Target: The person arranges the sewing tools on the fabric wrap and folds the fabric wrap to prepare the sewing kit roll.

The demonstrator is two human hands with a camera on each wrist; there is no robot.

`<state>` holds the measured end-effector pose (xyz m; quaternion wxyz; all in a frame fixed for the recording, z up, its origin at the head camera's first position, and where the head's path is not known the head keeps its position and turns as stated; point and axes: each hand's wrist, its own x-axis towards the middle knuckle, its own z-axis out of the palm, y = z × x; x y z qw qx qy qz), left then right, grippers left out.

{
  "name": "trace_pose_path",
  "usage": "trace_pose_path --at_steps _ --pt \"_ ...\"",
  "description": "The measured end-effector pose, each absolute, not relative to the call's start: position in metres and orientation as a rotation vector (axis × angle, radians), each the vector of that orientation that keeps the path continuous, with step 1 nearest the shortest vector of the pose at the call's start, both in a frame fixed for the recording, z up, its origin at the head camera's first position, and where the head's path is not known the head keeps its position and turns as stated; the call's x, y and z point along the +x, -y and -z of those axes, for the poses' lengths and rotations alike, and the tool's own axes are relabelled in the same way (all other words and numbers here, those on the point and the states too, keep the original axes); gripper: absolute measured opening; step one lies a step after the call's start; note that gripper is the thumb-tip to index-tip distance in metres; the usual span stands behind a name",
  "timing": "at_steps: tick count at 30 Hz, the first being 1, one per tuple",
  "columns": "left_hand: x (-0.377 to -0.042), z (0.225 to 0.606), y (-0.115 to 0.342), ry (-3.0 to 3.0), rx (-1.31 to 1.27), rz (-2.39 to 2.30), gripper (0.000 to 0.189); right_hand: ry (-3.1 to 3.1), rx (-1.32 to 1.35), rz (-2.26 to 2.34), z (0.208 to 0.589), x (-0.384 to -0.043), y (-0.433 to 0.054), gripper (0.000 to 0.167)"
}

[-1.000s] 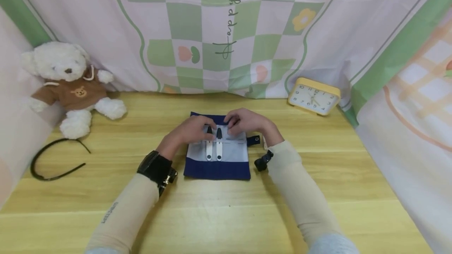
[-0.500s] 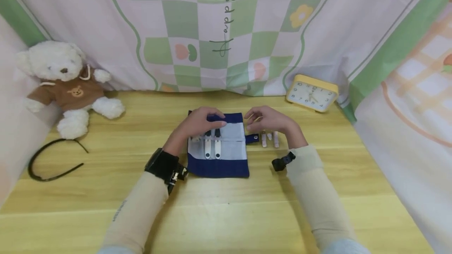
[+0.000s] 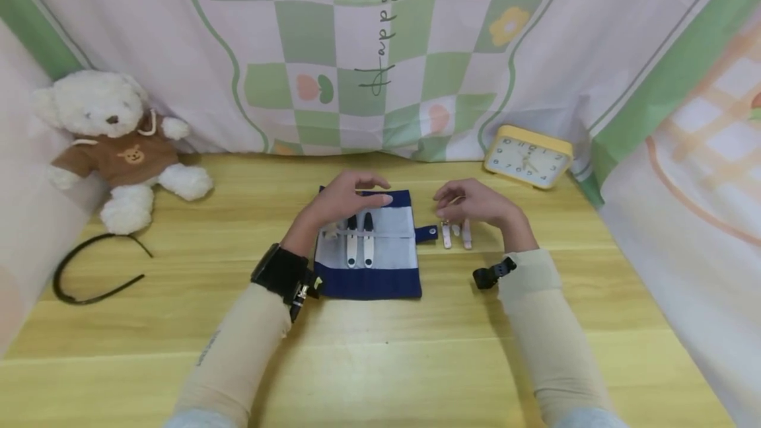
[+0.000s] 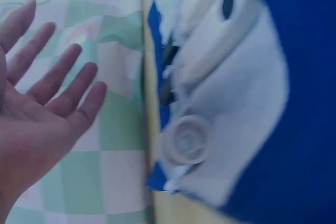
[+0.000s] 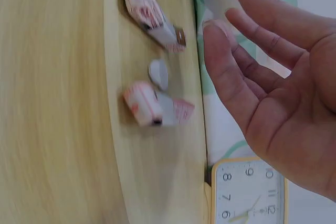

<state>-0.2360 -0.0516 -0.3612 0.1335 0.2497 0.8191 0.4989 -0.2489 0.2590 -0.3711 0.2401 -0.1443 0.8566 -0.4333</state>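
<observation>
Wood-grain table (image 3: 386, 375), rectangular navy-trimmed cloth pouch (image 3: 392, 253), left hand (image 3: 340, 199) above.

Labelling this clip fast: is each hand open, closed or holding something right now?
Left hand: open, holding nothing, near the navy pouch.
Right hand: open, holding nothing, near small pinkish pieces.

one blue pouch (image 3: 368, 284) on one counter (image 3: 380, 365). on the pouch: two white tools (image 3: 368, 248) with black tips, one round white thing (image 4: 186, 140). right of the pouch: two pink-and-white bits (image 3: 446, 235), one little white bit (image 5: 158, 74), one clock (image 3: 528, 157). left of the pouch: one teddy bear (image 3: 127, 157), one black hair band (image 3: 58, 269).
</observation>
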Motion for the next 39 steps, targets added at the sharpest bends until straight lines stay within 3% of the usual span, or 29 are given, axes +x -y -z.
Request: trace_pose_path --at_steps 12,28,39 --pt "-0.237 0.385 0.049 -2.360 0.710 -1.383 0.044 -2.346 -0.311 1.130 0.374 -0.243 -0.273 0.036" --pt "-0.237 0.400 0.052 -2.320 0.763 -1.089 0.037 -2.318 -0.303 1.049 0.380 -0.248 -0.273 0.023" --pt "-0.235 0.400 0.052 -2.395 0.774 -0.943 0.019 -2.368 -0.282 1.008 0.381 -0.249 -0.270 0.018"
